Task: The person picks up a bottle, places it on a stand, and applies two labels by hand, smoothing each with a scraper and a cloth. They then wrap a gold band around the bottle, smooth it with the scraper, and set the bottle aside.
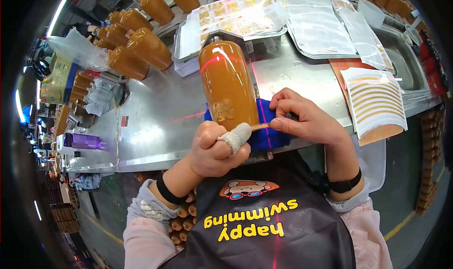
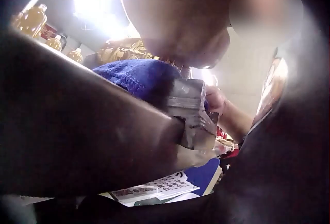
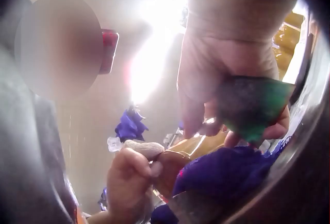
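Note:
An amber-brown bottle (image 1: 226,82) lies tilted on a blue cloth (image 1: 269,134), its neck away from me and its base near my body. Near the base is a raised emblem. My left hand (image 1: 214,148) is curled at the base; one digit in a white knitted finger cover (image 1: 236,139) presses a narrow gold strip (image 1: 260,126) against the lower edge. The strip's other end is pinched between the thumb and finger of my right hand (image 1: 302,118). In the right wrist view, the left hand (image 3: 126,177) is close by the bottle's base; the blue cloth (image 3: 221,175) lies beneath.
A sheet of curved gold strips (image 1: 377,99) lies at the right table edge. Behind the bottle, gold label sheets (image 1: 236,16) cover a clear bin. Several brown bottles (image 1: 148,47) stand at the back left, and a purple bottle (image 1: 85,141) farther left. Red laser lines cross the bottle.

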The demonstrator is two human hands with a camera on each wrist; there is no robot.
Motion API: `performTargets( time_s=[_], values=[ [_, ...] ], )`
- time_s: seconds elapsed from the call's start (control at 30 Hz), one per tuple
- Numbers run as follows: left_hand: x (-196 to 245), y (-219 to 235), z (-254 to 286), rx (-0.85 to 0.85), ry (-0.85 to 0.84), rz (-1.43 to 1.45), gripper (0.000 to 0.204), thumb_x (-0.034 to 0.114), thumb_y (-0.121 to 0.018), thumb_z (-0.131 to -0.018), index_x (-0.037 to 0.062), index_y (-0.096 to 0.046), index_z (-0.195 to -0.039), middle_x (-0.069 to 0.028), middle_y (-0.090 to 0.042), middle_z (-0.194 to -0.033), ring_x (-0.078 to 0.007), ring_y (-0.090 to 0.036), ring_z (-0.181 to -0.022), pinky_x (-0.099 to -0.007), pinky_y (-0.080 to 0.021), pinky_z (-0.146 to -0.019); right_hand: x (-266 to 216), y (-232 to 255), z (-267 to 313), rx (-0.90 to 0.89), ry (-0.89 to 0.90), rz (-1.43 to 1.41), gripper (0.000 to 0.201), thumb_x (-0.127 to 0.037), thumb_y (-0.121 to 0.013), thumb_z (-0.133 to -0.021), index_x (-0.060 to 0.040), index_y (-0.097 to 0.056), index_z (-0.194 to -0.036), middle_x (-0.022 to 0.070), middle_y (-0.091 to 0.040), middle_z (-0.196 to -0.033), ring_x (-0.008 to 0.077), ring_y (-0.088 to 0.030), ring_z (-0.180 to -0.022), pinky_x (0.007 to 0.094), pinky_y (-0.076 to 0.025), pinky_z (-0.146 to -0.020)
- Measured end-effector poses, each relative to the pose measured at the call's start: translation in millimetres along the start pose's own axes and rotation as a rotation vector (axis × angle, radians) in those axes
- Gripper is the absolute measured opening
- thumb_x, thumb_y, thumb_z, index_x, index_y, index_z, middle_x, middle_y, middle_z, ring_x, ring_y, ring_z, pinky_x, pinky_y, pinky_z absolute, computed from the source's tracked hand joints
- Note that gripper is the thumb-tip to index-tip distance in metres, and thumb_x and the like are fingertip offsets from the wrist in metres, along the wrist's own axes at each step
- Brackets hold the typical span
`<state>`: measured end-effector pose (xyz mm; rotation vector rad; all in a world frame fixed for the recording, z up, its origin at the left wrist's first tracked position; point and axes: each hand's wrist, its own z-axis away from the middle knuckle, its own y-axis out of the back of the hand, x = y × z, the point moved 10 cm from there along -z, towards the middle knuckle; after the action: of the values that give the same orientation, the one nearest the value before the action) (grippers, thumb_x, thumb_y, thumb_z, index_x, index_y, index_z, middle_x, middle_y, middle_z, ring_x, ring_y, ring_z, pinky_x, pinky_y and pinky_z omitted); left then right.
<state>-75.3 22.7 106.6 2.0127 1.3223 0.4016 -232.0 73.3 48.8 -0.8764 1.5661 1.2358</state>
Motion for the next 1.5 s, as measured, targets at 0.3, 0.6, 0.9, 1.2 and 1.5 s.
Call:
performTargets(
  time_s=[0.3, 0.6, 0.9, 1.2, 1.5],
  values=[
    [-10, -3, -6, -0.114, 0.082, -0.13, 0.038, 0.02, -0.076, -0.068, 0.02, -0.068, -0.106, -0.0042, -0.056, -0.127, -0.0248, -0.048, -0.104, -0.0383, -0.042, -0.084, -1, -1, 0, 0.002, 0.005, 0.005, 0.027, -0.027, -0.069, -0.089, -0.0029, -0.057, -0.084, 0.0099, -0.051, -0.108, 0.0193, -0.048, -0.097, 0.0305, -0.04, -0.085],
    [-41, -1, -1, -0.182, 0.493, -0.23, 0.078, 0.04, -0.074, -0.078, 0.0003, -0.046, -0.139, -0.0213, -0.053, -0.129, -0.0402, -0.047, -0.116, -0.0549, -0.03, -0.101, -18, 6, 6, 0.007, 0.021, 0.012, 0.026, -0.026, -0.07, -0.088, -0.0022, -0.059, -0.086, 0.0113, -0.052, -0.107, 0.022, -0.049, -0.099, 0.0322, -0.041, -0.086],
    [-44, -8, 31, -0.054, 0.66, 0.033, 0.078, 0.038, -0.064, -0.09, -0.0127, -0.033, -0.141, -0.025, -0.052, -0.131, -0.0409, -0.048, -0.124, -0.0624, -0.019, -0.111, -7, -1, -3, 0.015, -0.017, 0.05, 0.028, -0.027, -0.07, -0.087, -0.001, -0.061, -0.087, 0.0131, -0.053, -0.107, 0.0277, -0.05, -0.102, 0.0359, -0.041, -0.09],
    [-2, 18, 27, 0.007, 0.318, -0.132, 0.023, 0.01, -0.066, -0.083, 0.0142, -0.062, -0.105, -0.0127, -0.064, -0.115, -0.0305, -0.05, -0.115, -0.0587, -0.022, -0.112, 4, 7, 2, 0.109, -0.037, 0.101, 0.026, -0.026, -0.069, -0.087, -0.0027, -0.06, -0.083, 0.0138, -0.054, -0.104, 0.03, -0.05, -0.102, 0.037, -0.041, -0.09],
    [9, -7, -15, -0.154, 0.029, -0.22, 0.027, 0.018, -0.07, -0.078, 0.0231, -0.067, -0.104, 0.0022, -0.07, -0.103, -0.0219, -0.052, -0.124, -0.0567, -0.022, -0.113, 5, 7, 8, 0.127, -0.024, 0.111, 0.023, -0.019, -0.068, -0.089, -0.0046, -0.053, -0.079, 0.0074, -0.051, -0.106, 0.0151, -0.049, -0.095, 0.0267, -0.042, -0.081]
  ],
)
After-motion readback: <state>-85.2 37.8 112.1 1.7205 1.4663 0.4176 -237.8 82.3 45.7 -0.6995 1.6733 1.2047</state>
